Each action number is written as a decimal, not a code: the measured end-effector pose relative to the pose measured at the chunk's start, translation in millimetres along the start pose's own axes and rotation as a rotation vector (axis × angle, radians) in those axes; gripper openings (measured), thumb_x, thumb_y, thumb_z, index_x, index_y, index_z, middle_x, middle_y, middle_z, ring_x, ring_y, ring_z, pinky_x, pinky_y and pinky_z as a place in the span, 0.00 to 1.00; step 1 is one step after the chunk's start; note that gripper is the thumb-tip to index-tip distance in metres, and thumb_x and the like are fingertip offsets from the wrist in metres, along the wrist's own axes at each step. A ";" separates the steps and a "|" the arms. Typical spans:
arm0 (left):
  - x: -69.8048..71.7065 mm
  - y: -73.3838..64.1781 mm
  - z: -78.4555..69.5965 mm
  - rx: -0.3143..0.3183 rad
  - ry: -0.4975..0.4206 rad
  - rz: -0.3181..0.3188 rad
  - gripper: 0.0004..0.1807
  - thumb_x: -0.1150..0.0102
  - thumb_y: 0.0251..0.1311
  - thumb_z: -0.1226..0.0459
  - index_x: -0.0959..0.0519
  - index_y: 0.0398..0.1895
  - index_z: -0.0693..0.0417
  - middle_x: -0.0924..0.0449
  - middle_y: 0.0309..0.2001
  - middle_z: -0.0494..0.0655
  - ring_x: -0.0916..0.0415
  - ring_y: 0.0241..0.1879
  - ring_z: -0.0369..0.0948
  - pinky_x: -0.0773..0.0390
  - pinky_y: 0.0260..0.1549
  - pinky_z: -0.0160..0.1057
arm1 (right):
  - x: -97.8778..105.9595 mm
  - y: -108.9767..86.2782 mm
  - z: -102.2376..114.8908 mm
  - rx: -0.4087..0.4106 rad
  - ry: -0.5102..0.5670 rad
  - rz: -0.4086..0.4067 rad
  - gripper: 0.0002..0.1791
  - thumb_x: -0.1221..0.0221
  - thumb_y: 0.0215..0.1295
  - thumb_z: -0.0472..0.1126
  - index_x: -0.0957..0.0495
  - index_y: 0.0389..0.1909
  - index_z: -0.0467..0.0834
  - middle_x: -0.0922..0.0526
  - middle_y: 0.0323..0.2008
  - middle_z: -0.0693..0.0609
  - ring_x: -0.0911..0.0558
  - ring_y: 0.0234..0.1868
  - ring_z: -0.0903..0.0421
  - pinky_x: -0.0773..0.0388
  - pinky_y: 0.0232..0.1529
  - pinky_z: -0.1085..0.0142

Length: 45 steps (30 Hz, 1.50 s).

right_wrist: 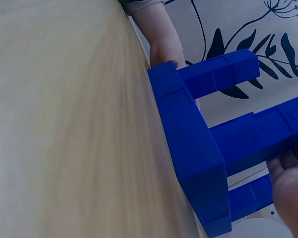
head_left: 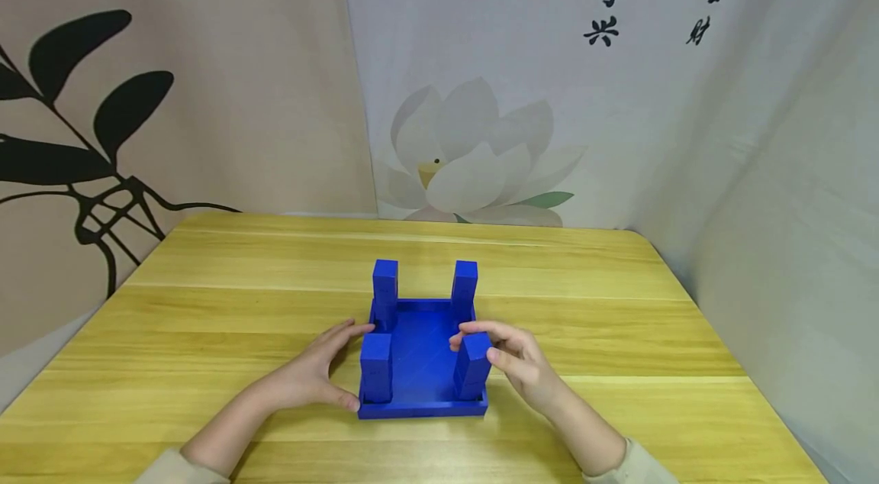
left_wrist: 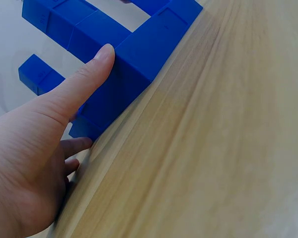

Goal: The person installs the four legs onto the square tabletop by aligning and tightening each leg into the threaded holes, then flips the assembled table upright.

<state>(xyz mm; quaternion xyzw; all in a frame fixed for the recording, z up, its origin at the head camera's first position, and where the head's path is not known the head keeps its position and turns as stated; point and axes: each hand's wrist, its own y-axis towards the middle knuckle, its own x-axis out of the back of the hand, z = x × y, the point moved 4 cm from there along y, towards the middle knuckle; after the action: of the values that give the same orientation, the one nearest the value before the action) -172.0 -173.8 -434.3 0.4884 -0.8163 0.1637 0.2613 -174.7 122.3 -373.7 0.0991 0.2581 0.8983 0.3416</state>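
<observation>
A blue shallow tray [head_left: 422, 362] with an upright square post at each corner stands on the wooden table. My left hand [head_left: 312, 369] spans its left side, thumb at the front corner and fingertips farther back along the wall. In the left wrist view the left thumb [left_wrist: 92, 72] lies straight against the blue side wall [left_wrist: 124, 69]. My right hand [head_left: 525, 366] holds the front right post [head_left: 472, 368] near its top, fingers reaching behind it and thumb on its right side. The right wrist view shows the right fingers [right_wrist: 290, 161] under that post [right_wrist: 263, 131].
The other posts are the front left post [head_left: 376, 368], the back left post [head_left: 385, 293] and the back right post [head_left: 464, 292]. Around the tray extends the wooden tabletop [head_left: 604, 301]. Behind it hangs a printed curtain [head_left: 481, 26] with a lotus and black characters.
</observation>
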 end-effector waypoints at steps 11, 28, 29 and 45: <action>-0.1 -1.9 -0.9 0.008 -0.004 0.006 0.57 0.22 0.37 0.48 0.43 0.73 0.38 0.58 0.73 0.65 0.63 0.69 0.66 0.52 0.54 0.76 | 0.1 0.6 0.8 0.001 0.032 0.015 0.19 0.57 0.69 0.28 0.28 0.59 0.33 0.21 0.53 0.43 0.24 0.56 0.49 0.29 0.58 0.58; -0.5 -1.7 0.0 0.014 -0.005 0.006 0.57 0.22 0.37 0.47 0.44 0.73 0.39 0.59 0.73 0.65 0.64 0.70 0.65 0.53 0.54 0.76 | 2.4 -1.2 -1.8 -0.004 0.036 -0.012 0.16 0.48 0.70 0.33 0.26 0.57 0.39 0.21 0.51 0.45 0.23 0.53 0.51 0.26 0.53 0.63; -0.5 -1.9 -0.5 0.012 -0.005 0.007 0.57 0.22 0.37 0.47 0.44 0.73 0.39 0.59 0.73 0.65 0.64 0.70 0.65 0.52 0.54 0.76 | 2.5 -1.3 -1.9 -0.005 0.037 -0.012 0.16 0.48 0.69 0.33 0.26 0.57 0.39 0.21 0.51 0.45 0.23 0.53 0.51 0.26 0.53 0.62; -2.7 -1.6 -1.8 0.003 -0.004 0.001 0.57 0.22 0.36 0.49 0.43 0.73 0.40 0.59 0.72 0.66 0.64 0.69 0.66 0.52 0.53 0.77 | 4.1 -4.4 -4.2 -0.026 0.042 -0.002 0.16 0.45 0.70 0.36 0.26 0.57 0.42 0.21 0.51 0.46 0.23 0.53 0.52 0.27 0.54 0.62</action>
<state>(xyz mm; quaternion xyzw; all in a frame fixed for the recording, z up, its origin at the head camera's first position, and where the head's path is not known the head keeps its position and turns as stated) -169.1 -171.7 -434.4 0.4887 -0.8168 0.1642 0.2589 -176.8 126.2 -379.5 0.0755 0.2535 0.9031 0.3383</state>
